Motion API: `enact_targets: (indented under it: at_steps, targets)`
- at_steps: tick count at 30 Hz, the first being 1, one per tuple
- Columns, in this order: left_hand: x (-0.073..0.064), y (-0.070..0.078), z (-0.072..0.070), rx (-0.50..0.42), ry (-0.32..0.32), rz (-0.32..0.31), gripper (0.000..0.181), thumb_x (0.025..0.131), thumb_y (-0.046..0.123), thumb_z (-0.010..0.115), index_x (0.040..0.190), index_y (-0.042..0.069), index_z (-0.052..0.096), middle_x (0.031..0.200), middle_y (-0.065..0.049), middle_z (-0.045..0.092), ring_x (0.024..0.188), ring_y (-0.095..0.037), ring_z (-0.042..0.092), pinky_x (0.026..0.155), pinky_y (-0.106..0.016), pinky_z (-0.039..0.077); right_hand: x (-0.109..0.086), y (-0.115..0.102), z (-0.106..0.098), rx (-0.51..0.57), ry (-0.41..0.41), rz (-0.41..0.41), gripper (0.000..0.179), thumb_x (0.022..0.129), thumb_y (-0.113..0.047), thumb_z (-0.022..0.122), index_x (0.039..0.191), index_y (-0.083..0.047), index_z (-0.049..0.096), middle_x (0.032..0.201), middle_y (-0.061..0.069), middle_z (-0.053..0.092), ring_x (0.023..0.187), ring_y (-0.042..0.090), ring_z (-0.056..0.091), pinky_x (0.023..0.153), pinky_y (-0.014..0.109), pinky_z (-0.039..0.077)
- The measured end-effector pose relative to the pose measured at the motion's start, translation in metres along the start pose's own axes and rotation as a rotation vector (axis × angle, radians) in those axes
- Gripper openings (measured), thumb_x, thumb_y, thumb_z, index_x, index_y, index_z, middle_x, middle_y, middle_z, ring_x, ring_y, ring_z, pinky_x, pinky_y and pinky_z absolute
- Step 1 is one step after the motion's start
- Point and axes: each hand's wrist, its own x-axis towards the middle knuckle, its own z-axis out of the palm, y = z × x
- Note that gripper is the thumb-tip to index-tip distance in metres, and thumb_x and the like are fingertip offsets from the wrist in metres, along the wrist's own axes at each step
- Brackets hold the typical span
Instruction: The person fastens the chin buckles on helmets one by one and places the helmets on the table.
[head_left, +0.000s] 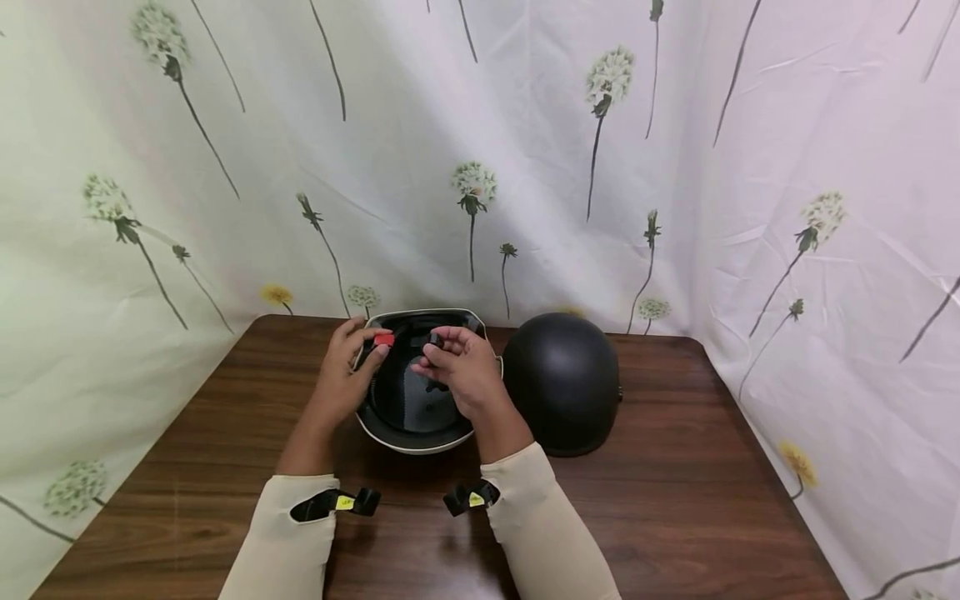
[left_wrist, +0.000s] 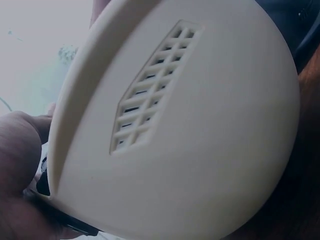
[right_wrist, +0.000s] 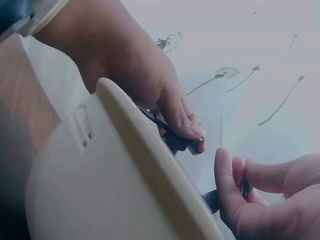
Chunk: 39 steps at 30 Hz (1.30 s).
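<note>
A cream helmet (head_left: 420, 451) lies upside down on the table, its black-lined inside facing up. Over its left rim my left hand (head_left: 347, 367) pinches a red buckle piece (head_left: 385, 339) between thumb and fingers. My right hand (head_left: 465, 367), above the helmet's opening, pinches a black buckle piece (head_left: 435, 340). The two pieces are a short gap apart. In the right wrist view, a black strap (right_wrist: 211, 201) runs to the right hand's fingers. The left wrist view is mostly filled by the helmet's cream shell (left_wrist: 225, 100) with its slotted vent (left_wrist: 155, 90); the left hand (left_wrist: 20, 155) shows at the edge.
A round black helmet (head_left: 562, 379) sits dome up just right of the cream one. Both are near the back edge of the brown wooden table (head_left: 660, 500). Behind and beside it hangs a white curtain (head_left: 405, 208) printed with dandelions.
</note>
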Motion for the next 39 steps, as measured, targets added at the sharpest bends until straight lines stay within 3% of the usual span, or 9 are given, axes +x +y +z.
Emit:
enact_targets:
  at_steps: [4, 11, 22, 30, 39]
  targets:
    - [0.0, 0.0, 0.001, 0.01, 0.01, 0.001, 0.029, 0.106, 0.012, 0.063, 0.132, -0.002, 0.067, 0.162, -0.029, 0.032, 0.152, -0.047, 0.029, 0.113, -0.072, 0.03, 0.002, 0.002, 0.003, 0.018, 0.004, 0.002, 0.029, 0.101, 0.003, 0.065, 0.129, -0.003, 0.064, 0.104, 0.012, 0.064, 0.086, 0.02, 0.073, 0.086, 0.043, 0.062]
    - [0.0, -0.001, 0.0, -0.034, -0.004, -0.018, 0.031, 0.106, 0.015, 0.064, 0.134, 0.002, 0.068, 0.164, -0.025, 0.03, 0.153, -0.046, 0.028, 0.113, -0.074, 0.032, 0.004, 0.009, 0.004, -0.069, -0.004, -0.027, 0.035, 0.102, -0.004, 0.069, 0.135, 0.001, 0.062, 0.106, 0.008, 0.064, 0.085, 0.02, 0.069, 0.079, 0.04, 0.064]
    - [0.0, -0.005, 0.002, -0.162, -0.004, -0.001, 0.029, 0.105, 0.007, 0.064, 0.132, -0.001, 0.069, 0.164, -0.019, 0.034, 0.154, -0.042, 0.028, 0.113, -0.074, 0.031, 0.008, 0.018, 0.005, -0.092, -0.018, -0.059, 0.036, 0.1, -0.004, 0.071, 0.135, 0.0, 0.066, 0.107, 0.005, 0.061, 0.08, 0.017, 0.069, 0.075, 0.034, 0.062]
    - [-0.003, -0.006, -0.002, -0.143, -0.033, 0.002, 0.029, 0.104, 0.008, 0.065, 0.132, 0.0, 0.07, 0.165, -0.018, 0.034, 0.152, -0.045, 0.031, 0.111, -0.075, 0.034, 0.01, 0.024, 0.005, -0.127, -0.023, -0.06, 0.037, 0.1, -0.007, 0.072, 0.135, 0.001, 0.066, 0.105, 0.004, 0.063, 0.079, 0.016, 0.07, 0.074, 0.033, 0.061]
    - [-0.005, -0.008, -0.006, -0.136, -0.027, 0.008, 0.028, 0.103, 0.007, 0.067, 0.13, -0.001, 0.071, 0.164, -0.015, 0.036, 0.151, -0.043, 0.034, 0.11, -0.073, 0.036, 0.007, 0.025, 0.009, -0.233, 0.022, -0.068, 0.028, 0.094, -0.004, 0.079, 0.122, -0.003, 0.074, 0.108, 0.011, 0.069, 0.082, 0.021, 0.074, 0.077, 0.04, 0.062]
